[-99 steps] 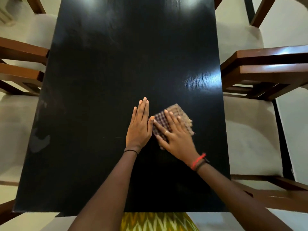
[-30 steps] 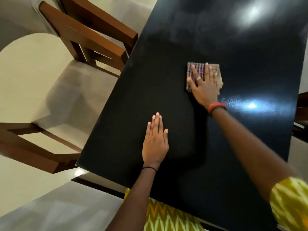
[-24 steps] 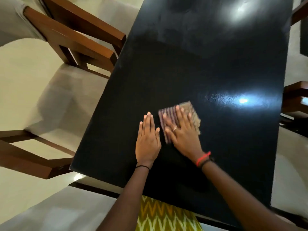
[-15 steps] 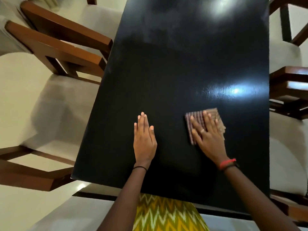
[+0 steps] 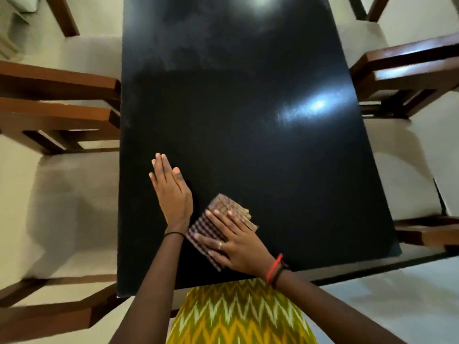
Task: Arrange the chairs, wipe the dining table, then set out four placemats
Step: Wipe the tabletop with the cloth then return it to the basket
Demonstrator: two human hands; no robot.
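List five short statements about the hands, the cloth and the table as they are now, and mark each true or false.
1. The right hand presses flat on the folded cloth. True.
2. The left hand grips the cloth. False: the left hand lies flat on the bare table, beside the cloth.
3. The tabletop is white. False: it is black and glossy.
4. Wooden chairs stand at both long sides of the table. True.
5. The cloth lies at the table's far end. False: it lies near the edge closest to the person.
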